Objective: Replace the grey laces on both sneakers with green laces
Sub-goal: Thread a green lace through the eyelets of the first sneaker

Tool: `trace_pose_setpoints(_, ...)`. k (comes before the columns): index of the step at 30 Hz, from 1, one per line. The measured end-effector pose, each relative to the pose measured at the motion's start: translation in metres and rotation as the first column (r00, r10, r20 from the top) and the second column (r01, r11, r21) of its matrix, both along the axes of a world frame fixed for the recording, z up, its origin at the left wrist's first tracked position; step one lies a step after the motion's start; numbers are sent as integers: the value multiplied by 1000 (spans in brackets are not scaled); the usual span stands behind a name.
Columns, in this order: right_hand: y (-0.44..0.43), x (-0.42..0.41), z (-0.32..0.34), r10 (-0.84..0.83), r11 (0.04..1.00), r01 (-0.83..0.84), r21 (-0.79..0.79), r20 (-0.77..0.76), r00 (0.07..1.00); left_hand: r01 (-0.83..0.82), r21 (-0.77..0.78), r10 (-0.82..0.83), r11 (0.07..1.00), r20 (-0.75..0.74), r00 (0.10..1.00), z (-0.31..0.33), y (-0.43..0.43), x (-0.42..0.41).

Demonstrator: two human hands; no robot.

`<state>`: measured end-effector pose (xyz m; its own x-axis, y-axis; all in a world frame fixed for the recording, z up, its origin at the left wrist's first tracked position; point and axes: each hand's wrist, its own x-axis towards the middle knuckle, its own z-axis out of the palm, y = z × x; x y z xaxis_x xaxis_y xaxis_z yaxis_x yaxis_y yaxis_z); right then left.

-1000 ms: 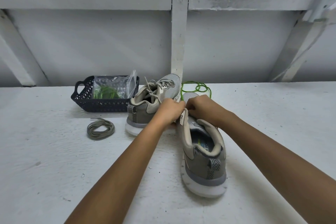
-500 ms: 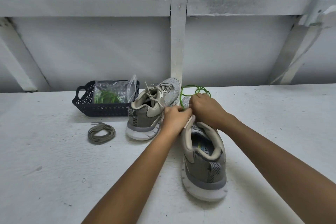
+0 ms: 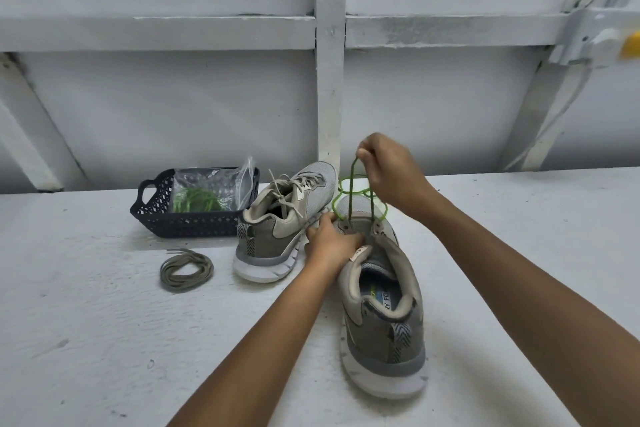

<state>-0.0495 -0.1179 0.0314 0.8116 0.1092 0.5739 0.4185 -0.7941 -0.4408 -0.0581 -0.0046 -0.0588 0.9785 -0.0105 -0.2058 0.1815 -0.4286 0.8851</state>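
Bare workroom; whitewashed braced wall point(image 3: 173, 107)

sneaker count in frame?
2. Near sneaker, front right, gripped by the left hand, with the green lace pinched by the right hand running from its eyelets. Far sneaker, grey-laced, beside the basket. None looks hidden.

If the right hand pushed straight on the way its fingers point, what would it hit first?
Probably the white vertical wall post: the right hand, pinching the green lace, points up-left towards it, nothing visibly between. Depth is unclear.
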Motion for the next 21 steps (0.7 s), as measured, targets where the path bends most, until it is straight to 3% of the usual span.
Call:
trace_pose_setpoints(3, 2, -4, 17, 26, 991, -33, 132, 55, 998, 0, 2, 0, 1000, 7, 1000, -1, 0, 1)
trace_pose_setpoints(7, 3, -7, 17, 94, 981, -88, 175, -25, 995, 10, 25, -11, 1000, 30, 999, -1, -1, 1)
trace_pose_setpoints(11, -1, -9, 16, 155, 953, -133, 270, -61, 986, -2, 148, -24, 989, 173, 985, 13, 5, 1)
trace_pose_setpoints(16, -2, -15, 14, 271, 888, -211, 409, -95, 958, 18, -55, 17, 998, 584, 811, 56, 16, -10)
trace_pose_setpoints(18, 1, -16, 13, 320, 850, -232, 473, -115, 940, 55, -103, 22, 993, 624, 781, 70, 17, -13)
trace_pose_setpoints(21, 5, -19, 9, 362, 766, -227, 601, -112, 925, 83, -193, 48, 978, 591, 805, 77, 18, -14)
